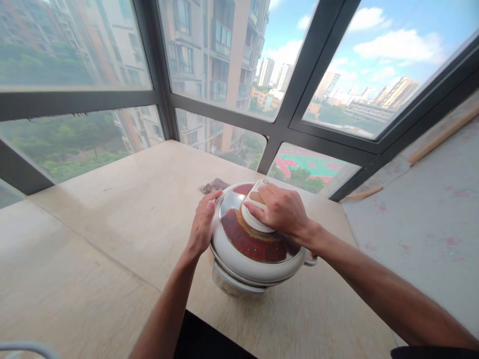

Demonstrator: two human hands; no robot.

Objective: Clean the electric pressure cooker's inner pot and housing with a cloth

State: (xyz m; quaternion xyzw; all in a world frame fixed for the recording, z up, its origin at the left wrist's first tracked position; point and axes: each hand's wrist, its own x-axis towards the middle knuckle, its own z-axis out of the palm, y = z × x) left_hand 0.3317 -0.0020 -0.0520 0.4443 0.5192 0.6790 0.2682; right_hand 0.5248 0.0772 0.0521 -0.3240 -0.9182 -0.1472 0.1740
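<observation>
A white pot [239, 262] with a glass lid [254, 242] stands on the beige marble sill [112, 234] in front of me. Dark red contents show through the glass. My right hand [279, 209] is closed round the lid's white handle [251, 219] on top. My left hand [203, 224] lies flat against the pot's left side at the lid's rim, fingers stretched out and together, a ring on one finger.
A small dark patterned mat [214, 186] lies just behind the pot. Window panes with dark frames [277, 130] surround the sill at the back. A pale wall [430, 214] rises on the right. A dark object [209, 339] sits at the near edge.
</observation>
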